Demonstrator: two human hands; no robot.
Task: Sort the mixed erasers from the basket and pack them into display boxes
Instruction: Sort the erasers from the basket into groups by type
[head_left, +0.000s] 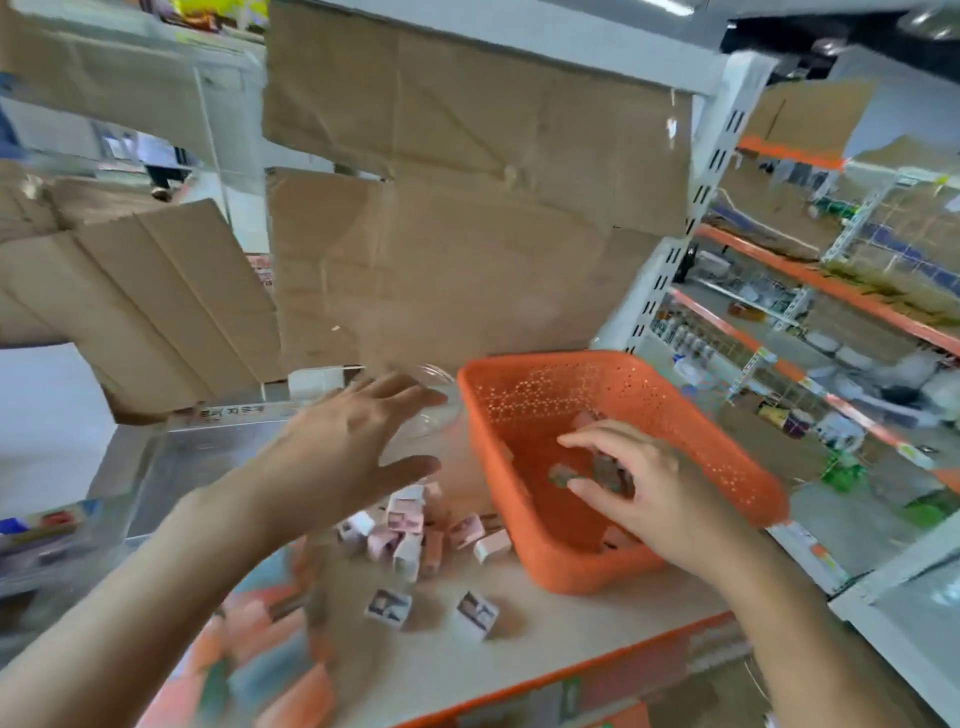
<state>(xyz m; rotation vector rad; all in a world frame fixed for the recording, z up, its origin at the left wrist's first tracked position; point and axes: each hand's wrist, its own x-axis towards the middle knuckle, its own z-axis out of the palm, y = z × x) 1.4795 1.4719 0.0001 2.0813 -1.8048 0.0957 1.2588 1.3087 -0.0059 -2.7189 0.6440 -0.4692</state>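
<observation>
Your view is bright and evenly lit, with soft shadows. Motion blur smears your left hand (353, 441) and everything at 7 o'clock; the shelf uprights (727, 135) bow at 2 o'clock.

The right hand (654, 493) partly hides blurred erasers (563, 475) in the basket (545, 359); whether it grips them is unclear.

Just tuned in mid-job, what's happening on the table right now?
A person is sorting erasers by hand. The right hand is inside the orange basket, fingers curled round a few dark erasers. The left hand is open, fingers spread, by a clear plastic container beside the basket. A loose pile of pink and white erasers lies on the table left of the basket.
</observation>
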